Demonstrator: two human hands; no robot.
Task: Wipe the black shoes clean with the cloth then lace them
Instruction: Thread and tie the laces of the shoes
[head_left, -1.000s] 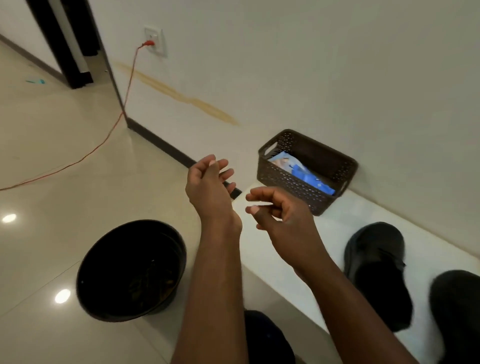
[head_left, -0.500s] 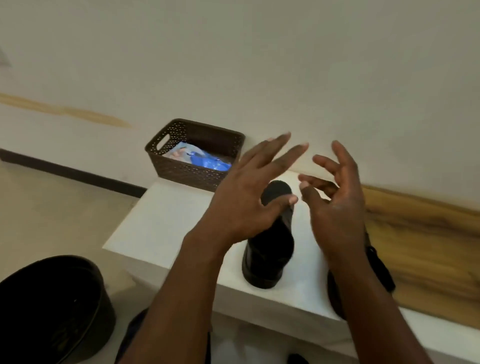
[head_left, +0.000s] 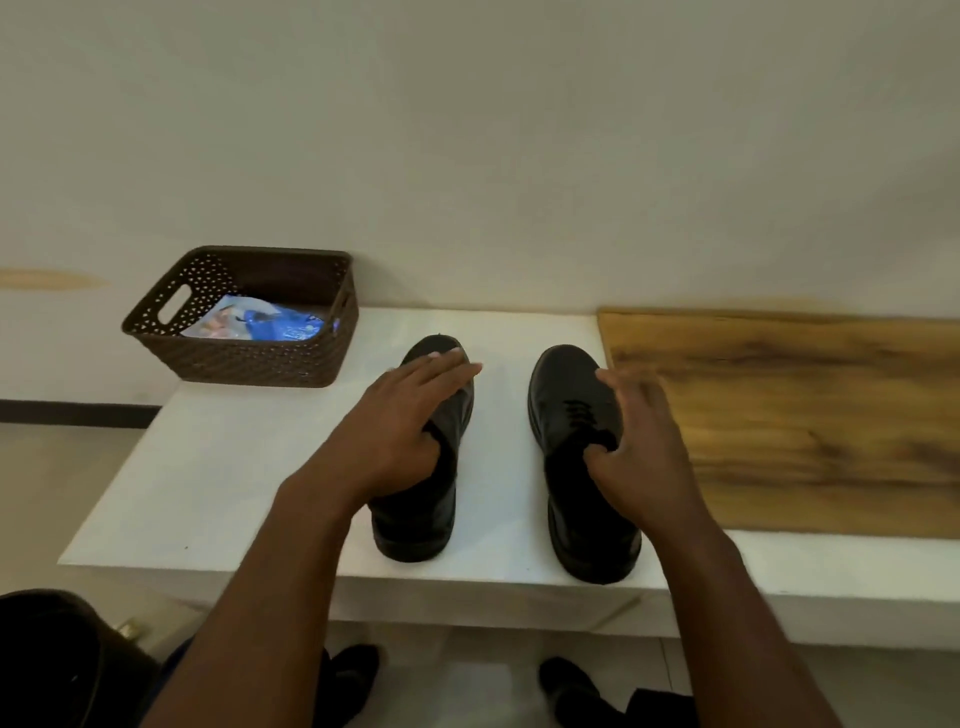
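Observation:
Two black shoes stand side by side on the white bench (head_left: 234, 467), toes toward the wall. My left hand (head_left: 400, 421) lies over the left shoe (head_left: 415, 519), fingers straight across its front and thumb tucked into its opening. The right shoe (head_left: 566, 384) shows laces on its front. My right hand (head_left: 639, 447) holds it from the outer side, thumb at the opening, its fingers blurred. No cloth is in either hand.
A brown perforated basket (head_left: 244, 358) at the bench's back left holds a blue and white item (head_left: 265, 322); I cannot tell whether it is cloth or packet. A wooden board (head_left: 805, 415) covers the bench to the right. A black bin (head_left: 47, 660) stands on the floor, lower left.
My view swung right from the floor and bin to face the bench. Both hands dropped from mid-air onto the shoes, one on each.

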